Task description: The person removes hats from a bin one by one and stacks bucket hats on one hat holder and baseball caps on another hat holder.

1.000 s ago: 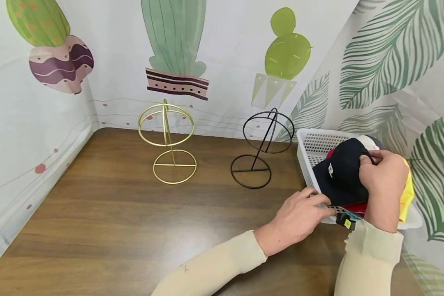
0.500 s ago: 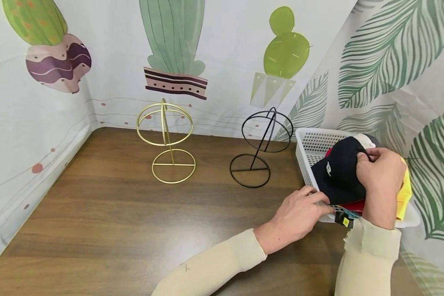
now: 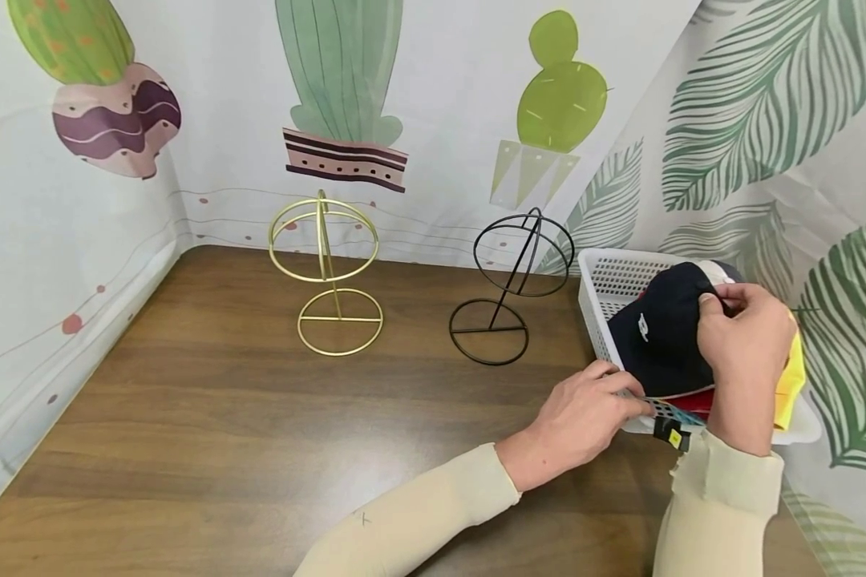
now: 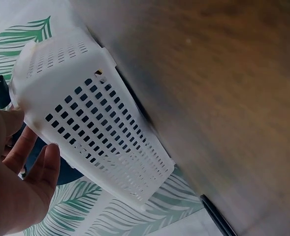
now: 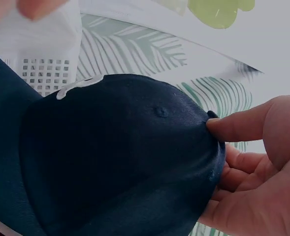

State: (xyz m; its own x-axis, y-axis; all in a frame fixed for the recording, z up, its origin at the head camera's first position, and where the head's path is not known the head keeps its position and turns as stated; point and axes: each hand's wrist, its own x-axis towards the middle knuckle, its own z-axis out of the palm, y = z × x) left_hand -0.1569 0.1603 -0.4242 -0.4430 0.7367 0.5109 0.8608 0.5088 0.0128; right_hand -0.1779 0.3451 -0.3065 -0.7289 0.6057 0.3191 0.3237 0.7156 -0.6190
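Note:
A navy baseball cap (image 3: pixel 674 320) with a small white emblem lies over other caps in the white plastic basket (image 3: pixel 590 308). My right hand (image 3: pixel 746 344) pinches the back of its crown between thumb and fingers; the right wrist view shows the cloth of the navy crown (image 5: pixel 120 152) drawn toward the thumb. At the basket's near left corner, my left hand (image 3: pixel 584 413) holds the rim, close to the brim of the cap. In the left wrist view its fingers (image 4: pixel 24 150) hook over the edge of the perforated basket wall (image 4: pixel 98 118).
A yellow cap (image 3: pixel 791 385), a red one (image 3: pixel 693 401) and a white-and-dark one (image 3: pixel 718 272) show beneath and around the navy cap. A gold wire hat stand (image 3: pixel 340 304) and a black wire hat stand (image 3: pixel 499 308) stand left of the basket on the wooden table (image 3: pixel 260 449).
The navy cap has tilted slightly, and a pale edge under its brim shows now. Both hands keep nearly the same places.

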